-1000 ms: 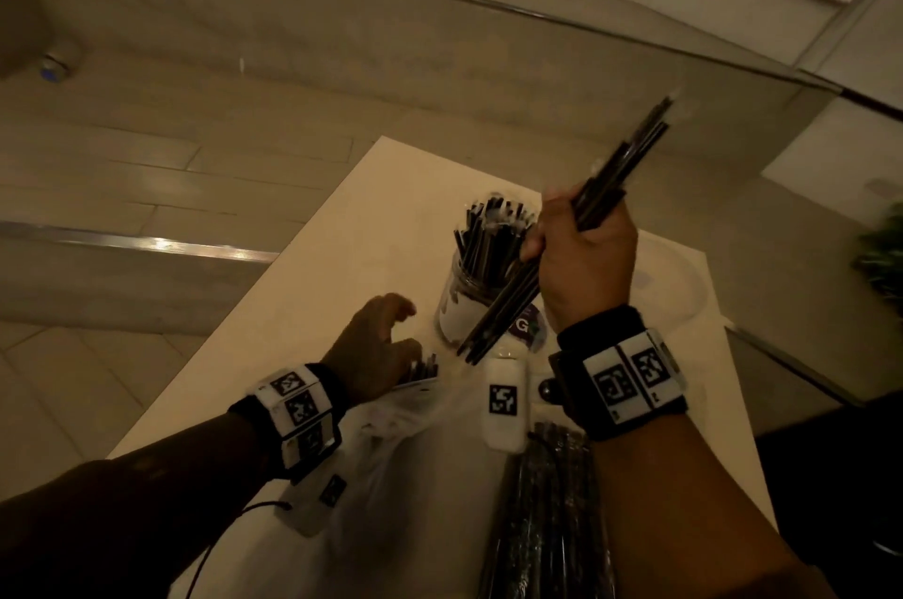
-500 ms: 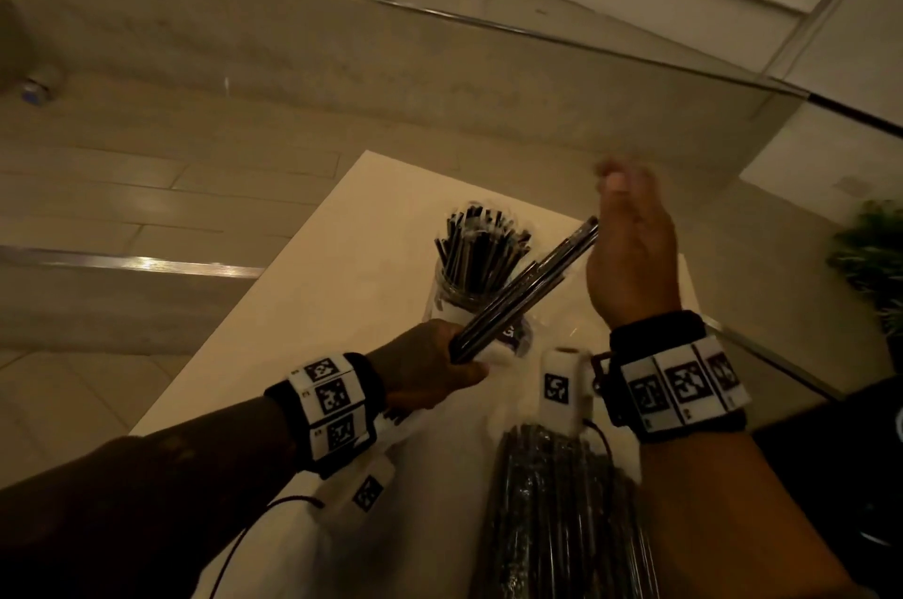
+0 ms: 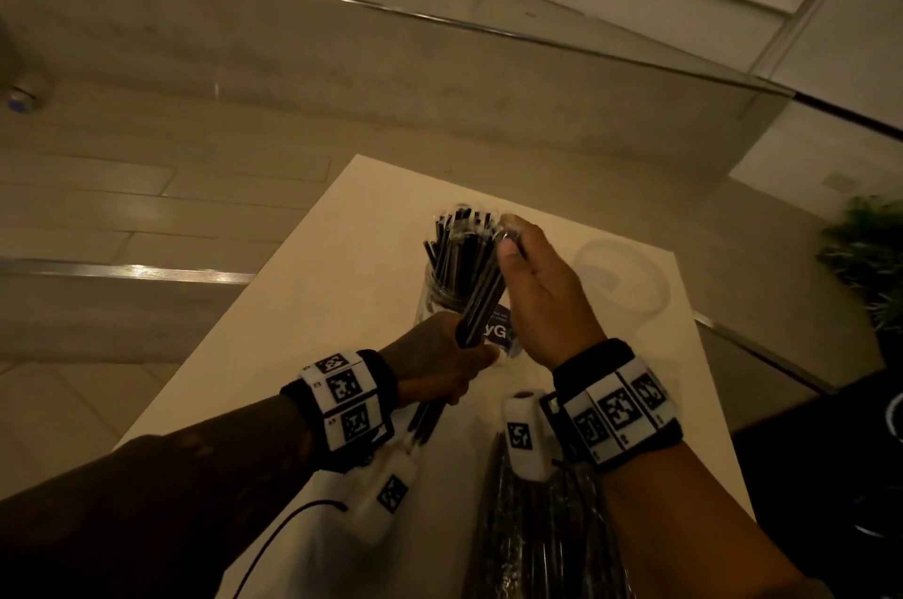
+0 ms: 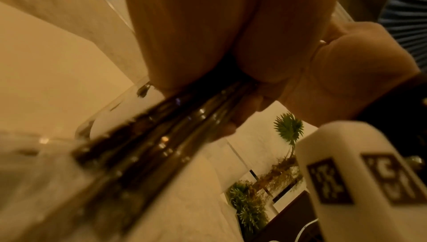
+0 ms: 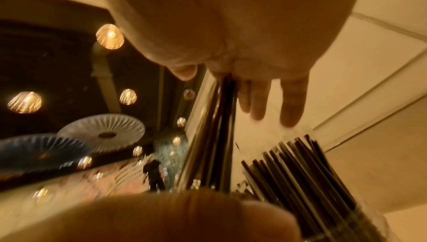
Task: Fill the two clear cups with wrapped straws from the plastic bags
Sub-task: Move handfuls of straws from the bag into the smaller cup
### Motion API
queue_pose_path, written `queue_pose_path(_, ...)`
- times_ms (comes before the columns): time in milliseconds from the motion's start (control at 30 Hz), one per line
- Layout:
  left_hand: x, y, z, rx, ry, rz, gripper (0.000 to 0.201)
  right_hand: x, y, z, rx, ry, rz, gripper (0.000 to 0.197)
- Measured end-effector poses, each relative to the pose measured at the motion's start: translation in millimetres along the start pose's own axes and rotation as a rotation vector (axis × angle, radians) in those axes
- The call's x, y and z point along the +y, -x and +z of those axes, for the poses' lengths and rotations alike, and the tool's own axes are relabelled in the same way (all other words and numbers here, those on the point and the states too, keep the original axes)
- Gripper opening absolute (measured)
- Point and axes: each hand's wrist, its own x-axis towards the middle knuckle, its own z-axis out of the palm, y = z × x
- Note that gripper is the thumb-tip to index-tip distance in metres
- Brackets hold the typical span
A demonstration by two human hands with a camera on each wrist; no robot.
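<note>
While the room's dim amber light blurs most detail, the left hand [image 3: 435, 361] can be seen curled round the lower part of a slim bundle of black, clear-wrapped straws [image 3: 481, 305], which slants up and away from it. The right hand [image 3: 542, 300] stands just beside the bundle's upper end with its fingers [image 5: 292, 103] straight and together, the flat of the hand against the straws; whether the thumb presses them too is hard to say, as the tip is blurred.

Directly beyond the left hand's knuckles stands a clear plastic cup with a dark printed label [image 3: 440, 300], packed with upright black straws that fan out above its rim. The held bundle crosses in front of this cup, hiding much of its label and near wall. Beyond the right hand, a second clear cup [image 3: 623, 278] lies almost invisible against the pale worktop [image 3: 303, 305]; only its rim and a faint curve show, and I cannot tell whether it stands or lies on its side.

Beneath the right wrist, a dark, crinkled plastic bag of straws [image 3: 542, 525] runs off the lower edge. Under the left forearm a whitish plastic bag [image 3: 312, 544] is partly covered and cut off as well. Both wrist views are smeared: the left one shows little more than palm and glossy wrappers [image 4: 161, 136].
</note>
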Motion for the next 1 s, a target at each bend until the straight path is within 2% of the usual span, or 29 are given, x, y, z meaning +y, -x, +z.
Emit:
queue_pose_path(67,-1,-1,1,-0.001,0.049,-0.012,0.029,4,3,4,0.060,-0.068,0.022,0.048)
queue_pose_path(133,1,0,1,-0.007,0.087,0.012,0.027,5,6,8,0.154,-0.301,0.136,0.042)
queue_pose_path(167,1,0,0,-0.015,0.106,0.036,0.024,6,9,14,0.126,-0.386,0.199,0.033)
queue_pose_path(233,3,1,1,-0.038,0.086,0.102,0.015,10,17,30,0.039,-0.352,0.248,0.013)
queue_pose_path(300,5,1,2,-0.018,0.003,0.119,0.027,14,20,43,0.069,-0.315,0.252,0.009)
queue_pose_path(367,3,2,-1,-0.035,0.046,0.119,0.037,14,14,46,0.124,-0.416,0.261,0.013)
queue_pose_path(433,-8,3,-7,-0.016,0.238,0.035,0.041,9,3,38,0.231,-0.508,0.239,0.013)
queue_pose_path(500,-24,0,-12,0.073,0.515,-0.205,0.054,6,-4,29,0.356,-0.572,0.195,0.012)
queue_pose_path(533,-29,0,-14,0.071,0.631,-0.327,0.065,3,-5,27,0.390,-0.602,0.172,0.013)
queue_pose_path(567,-32,-1,-15,0.031,0.711,-0.416,0.071,2,-6,27,0.405,-0.615,0.151,0.015)
queue_pose_path(633,-34,-1,-16,-0.084,0.788,-0.504,0.075,2,-5,32,0.410,-0.589,0.123,0.018)
queue_pose_path(667,-35,-3,-16,-0.100,0.814,-0.526,0.074,3,-3,35,0.408,-0.576,0.112,0.019)
queue_pose_path(800,-34,-13,-14,0.049,0.980,-0.536,0.068,14,3,45,0.359,-0.485,0.104,0.020)
queue_pose_path(1000,-34,-17,-11,0.086,0.934,-0.496,0.058,26,10,55,0.359,-0.444,0.170,0.022)
